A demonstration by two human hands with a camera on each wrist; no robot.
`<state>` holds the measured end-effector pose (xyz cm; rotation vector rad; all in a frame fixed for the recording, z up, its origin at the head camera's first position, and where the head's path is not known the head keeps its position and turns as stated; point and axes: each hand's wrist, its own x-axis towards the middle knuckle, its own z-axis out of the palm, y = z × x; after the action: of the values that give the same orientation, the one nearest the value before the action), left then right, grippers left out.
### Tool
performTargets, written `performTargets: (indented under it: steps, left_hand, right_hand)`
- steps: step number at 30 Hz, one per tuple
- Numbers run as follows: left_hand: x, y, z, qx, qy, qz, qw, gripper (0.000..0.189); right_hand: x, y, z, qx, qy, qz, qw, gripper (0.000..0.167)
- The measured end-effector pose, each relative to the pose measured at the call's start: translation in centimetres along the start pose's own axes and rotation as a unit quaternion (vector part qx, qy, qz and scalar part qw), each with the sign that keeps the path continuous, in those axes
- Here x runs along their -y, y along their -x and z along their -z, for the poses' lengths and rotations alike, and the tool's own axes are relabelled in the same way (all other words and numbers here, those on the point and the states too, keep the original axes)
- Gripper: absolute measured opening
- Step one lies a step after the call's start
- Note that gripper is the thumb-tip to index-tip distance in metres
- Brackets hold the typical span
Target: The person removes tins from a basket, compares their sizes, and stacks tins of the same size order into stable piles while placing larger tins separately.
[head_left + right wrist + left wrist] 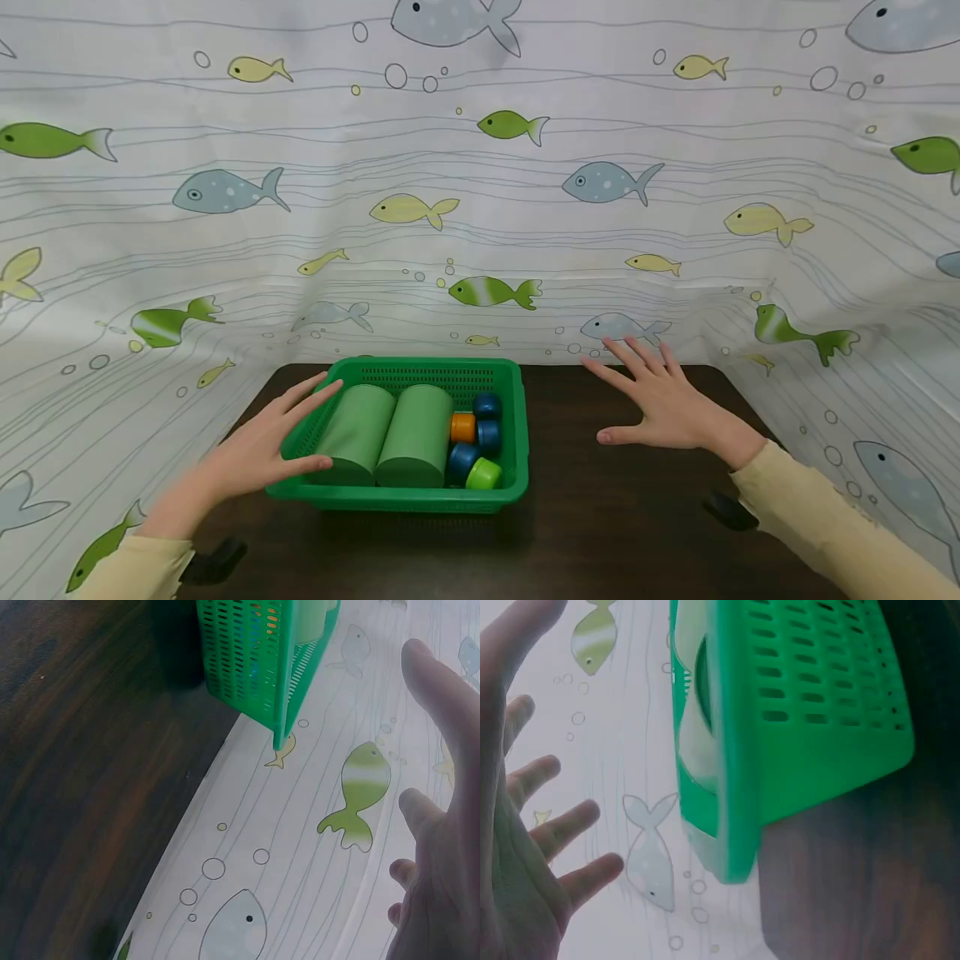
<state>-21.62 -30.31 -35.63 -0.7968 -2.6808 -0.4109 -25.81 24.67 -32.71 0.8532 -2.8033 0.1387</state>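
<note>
A green plastic basket (521, 417) with slotted walls stands on the dark table, left of the middle in the head view. Two light green cylinders (417, 429) lie side by side in it. Along the basket's right side are several small caps: dark blue ones (489, 435), an orange one (462, 427) and a lime green one (483, 474). My left hand (258, 446) hovers at the basket's left side, fingers spread and holding nothing. Over the table to the right of the basket, my right hand (667, 408) is held with fingers spread and nothing in it.
Dark brown wood makes up the table top (592, 517). A white curtain (420, 250) printed with fish surrounds it at the back and both sides. Each wrist carries a dark strap piece (731, 510) near the cream sleeve (832, 521).
</note>
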Motion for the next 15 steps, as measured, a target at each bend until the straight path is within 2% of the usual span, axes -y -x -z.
performTargets:
  steps: [4,8,12,15]
  left_hand:
    - [-0.3,1.2,-0.2,-0.015,0.002,0.017,0.9997,0.091]
    - [-0.5,2.6,-0.6,-0.053,-0.016,0.020,0.9983,0.087]
    - [-0.4,3.6,-1.5,-0.098,0.005,-0.009,0.9951,0.077]
    - [-0.3,3.9,-2.2,-0.124,0.035,-0.035,0.9911,0.068]
  right_hand:
    - [0.3,-0.7,0.3,0.002,0.010,0.013,0.9999,0.098]
    - [0.6,-1.5,0.5,-0.007,0.013,0.031,0.9994,0.097]
    - [1.0,-2.3,0.6,-0.012,0.008,0.049,0.9987,0.096]
    - [1.4,-2.9,0.8,-0.004,0.013,0.053,0.9985,0.096]
